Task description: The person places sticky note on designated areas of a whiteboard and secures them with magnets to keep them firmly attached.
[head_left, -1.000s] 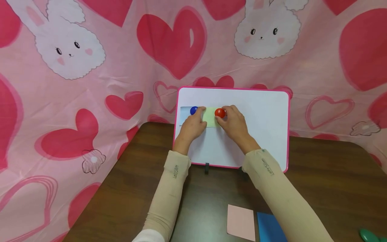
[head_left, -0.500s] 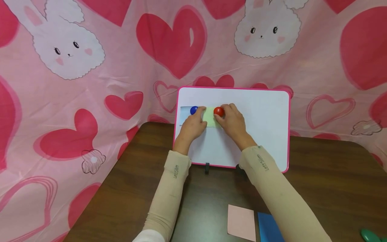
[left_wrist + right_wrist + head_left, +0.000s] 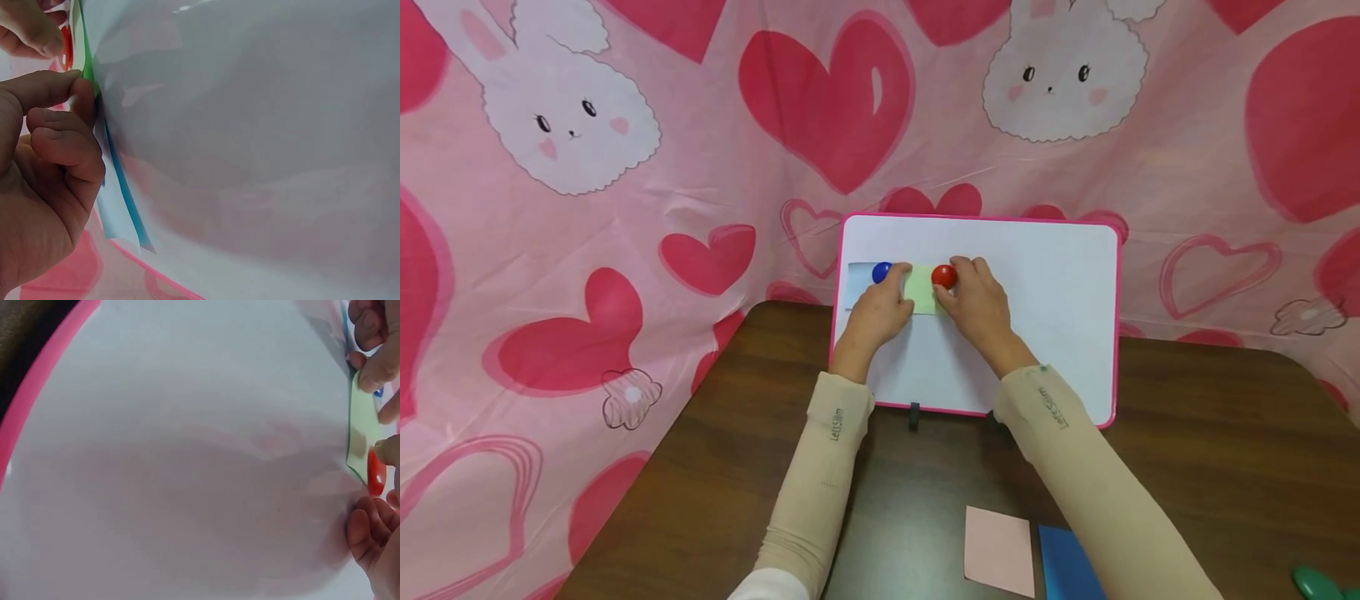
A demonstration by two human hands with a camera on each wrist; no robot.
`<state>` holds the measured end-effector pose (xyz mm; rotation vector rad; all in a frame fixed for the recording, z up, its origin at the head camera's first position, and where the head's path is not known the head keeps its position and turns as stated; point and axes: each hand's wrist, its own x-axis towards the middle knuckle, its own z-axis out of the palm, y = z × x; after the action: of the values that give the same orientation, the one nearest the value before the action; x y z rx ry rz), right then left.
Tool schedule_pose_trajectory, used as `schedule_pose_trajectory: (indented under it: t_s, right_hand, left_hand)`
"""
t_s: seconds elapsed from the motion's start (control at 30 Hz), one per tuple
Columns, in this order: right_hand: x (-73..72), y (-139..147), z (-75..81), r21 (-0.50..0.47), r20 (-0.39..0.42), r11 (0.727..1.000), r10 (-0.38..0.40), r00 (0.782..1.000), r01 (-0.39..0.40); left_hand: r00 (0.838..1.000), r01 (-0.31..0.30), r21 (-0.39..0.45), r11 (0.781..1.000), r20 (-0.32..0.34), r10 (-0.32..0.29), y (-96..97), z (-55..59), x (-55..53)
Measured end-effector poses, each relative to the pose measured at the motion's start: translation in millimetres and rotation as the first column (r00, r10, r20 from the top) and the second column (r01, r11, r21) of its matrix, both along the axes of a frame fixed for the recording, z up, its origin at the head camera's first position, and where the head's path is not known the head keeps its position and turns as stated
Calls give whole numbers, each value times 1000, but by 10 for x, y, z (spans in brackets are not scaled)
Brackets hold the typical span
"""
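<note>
A red round magnet [image 3: 943,277] lies on the upper right part of a light green paper note [image 3: 921,290] on the whiteboard [image 3: 1052,325]. My right hand [image 3: 979,304] pinches the magnet between thumb and fingers. At the note's left edge, my left hand [image 3: 880,315] holds the paper against the board with thumb and index finger; its other fingers [image 3: 69,150] are curled. Left of the green note, a light blue note [image 3: 858,287] sits under a blue round magnet [image 3: 882,272], both partly covered by my left hand.
The pink-framed board stands on black feet [image 3: 913,417] on a dark wooden table [image 3: 700,467]. Nearer me lie a pink note [image 3: 998,550] and a blue note [image 3: 1067,562], partly behind my right sleeve. A green object [image 3: 1315,583] shows at bottom right. A heart-print cloth [image 3: 700,150] hangs behind.
Between the first and second frames, my right hand and the red magnet shifted slightly up and left on the green note. Since then they have barely moved. My left hand stays in place.
</note>
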<state>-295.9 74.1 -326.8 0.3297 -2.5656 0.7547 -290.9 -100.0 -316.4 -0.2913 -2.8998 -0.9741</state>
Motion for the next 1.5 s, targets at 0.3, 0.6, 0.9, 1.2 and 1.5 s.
schedule_pose_trajectory:
  t_s: [0.3,0.6,0.9,1.2,1.5]
  right_hand:
    - [224,271,42,-143,93,989,34,995,-20]
    - [697,779,70,-189,-18,982,24,1000,-27]
    - [1368,1426,-120,-184,100,980,-54,993,72]
    - [1952,2053,-437,-208,163,962,-145,976,178]
    - [2431,2548,-751,-286,329,892,-252,910,350]
  left_hand:
    - [1000,-5,-9,1000,19,5,7,4,3]
    - [999,12,-122,992,54,-6,-30,-4,67]
    - [984,163,-194,967,109,-144,23,-66,371]
    - [884,461,-279,842,223,-410,225,-223,949]
    - [821,571,-444,690,311,-479,500,-628,1541]
